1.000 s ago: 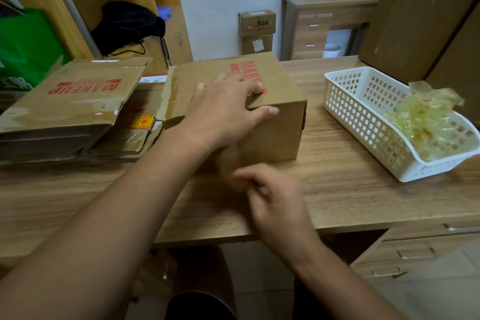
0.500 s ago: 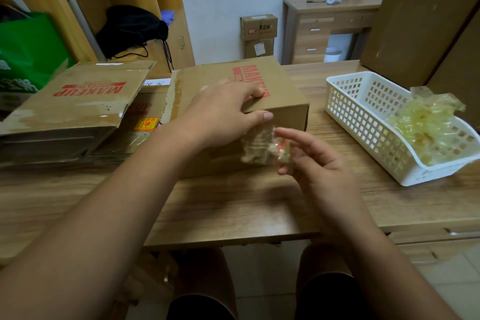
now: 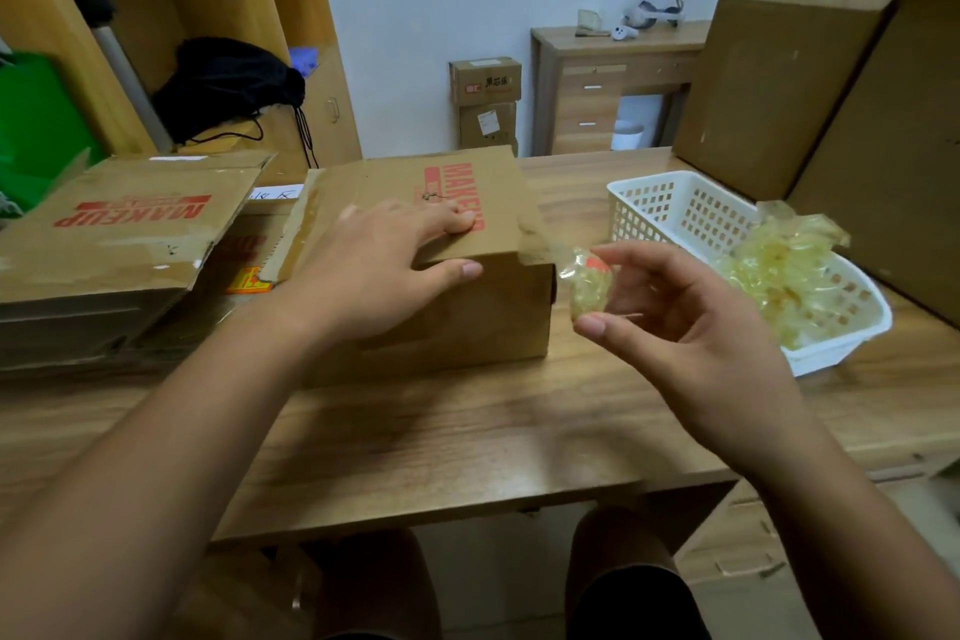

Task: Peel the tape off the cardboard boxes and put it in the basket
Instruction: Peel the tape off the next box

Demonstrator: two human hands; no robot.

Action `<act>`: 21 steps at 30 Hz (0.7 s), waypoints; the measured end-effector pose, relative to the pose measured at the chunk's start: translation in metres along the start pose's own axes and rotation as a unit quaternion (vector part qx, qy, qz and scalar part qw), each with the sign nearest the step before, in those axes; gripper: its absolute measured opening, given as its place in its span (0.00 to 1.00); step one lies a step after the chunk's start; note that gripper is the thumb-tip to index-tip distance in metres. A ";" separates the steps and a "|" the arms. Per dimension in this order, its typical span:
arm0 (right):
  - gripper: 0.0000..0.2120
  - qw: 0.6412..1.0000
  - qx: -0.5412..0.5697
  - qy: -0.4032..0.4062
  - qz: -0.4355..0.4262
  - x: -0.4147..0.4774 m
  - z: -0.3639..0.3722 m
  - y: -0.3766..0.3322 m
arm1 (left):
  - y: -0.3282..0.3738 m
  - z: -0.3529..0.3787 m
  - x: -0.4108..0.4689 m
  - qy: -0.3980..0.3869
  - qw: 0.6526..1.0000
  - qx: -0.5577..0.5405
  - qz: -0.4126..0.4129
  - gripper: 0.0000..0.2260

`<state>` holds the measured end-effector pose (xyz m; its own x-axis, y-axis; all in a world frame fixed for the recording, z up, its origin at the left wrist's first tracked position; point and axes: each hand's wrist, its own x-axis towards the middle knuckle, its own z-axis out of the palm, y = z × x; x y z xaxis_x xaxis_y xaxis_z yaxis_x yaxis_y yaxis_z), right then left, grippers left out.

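A brown cardboard box (image 3: 467, 317) with red MAKEUP print stands in the middle of the wooden desk. My left hand (image 3: 384, 265) rests flat on its top, thumb over the front edge. To the right of the box, my right hand (image 3: 691, 322) pinches a crumpled wad of clear tape (image 3: 587, 283) between thumb and fingertips, above the desk. A white plastic basket (image 3: 660, 208) at the right holds a heap of yellowish peeled tape (image 3: 789, 270). A strip of tape still lies on the box's near right corner.
Flattened MAKEUP boxes (image 3: 119, 234) are piled at the left. Two large cardboard boxes (image 3: 779, 68) stand behind the basket at the right. Shelving with a black bag (image 3: 228, 83) rises at back left. The desk's front edge (image 3: 467, 509) runs near my knees.
My right hand has pulled a wad of tape off the box's front and carried it up and rightward, toward the basket. My left hand stayed on the box top.
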<state>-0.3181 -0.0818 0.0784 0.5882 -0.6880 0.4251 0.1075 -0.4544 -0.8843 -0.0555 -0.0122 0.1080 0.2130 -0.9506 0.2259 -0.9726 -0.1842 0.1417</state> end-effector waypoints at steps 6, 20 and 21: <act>0.18 0.975 -0.210 0.058 -0.047 0.013 -0.042 -0.010 | -0.006 -0.002 -0.005 -0.004 1.000 -0.012 0.009 0.36; 0.21 0.881 -0.457 0.126 0.017 0.024 -0.120 0.026 | -0.009 0.001 -0.005 0.022 0.999 -0.037 0.015 0.29; 0.19 0.877 -0.464 0.126 0.008 0.024 -0.121 0.030 | -0.009 0.001 -0.004 0.023 0.999 -0.042 0.017 0.29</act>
<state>-0.3979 -0.1803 0.0855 0.3753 -0.7482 0.5471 -0.6663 -0.6281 -0.4019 -0.0480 -0.0067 0.1053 0.1857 -0.9429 0.2765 -0.9686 -0.1284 0.2127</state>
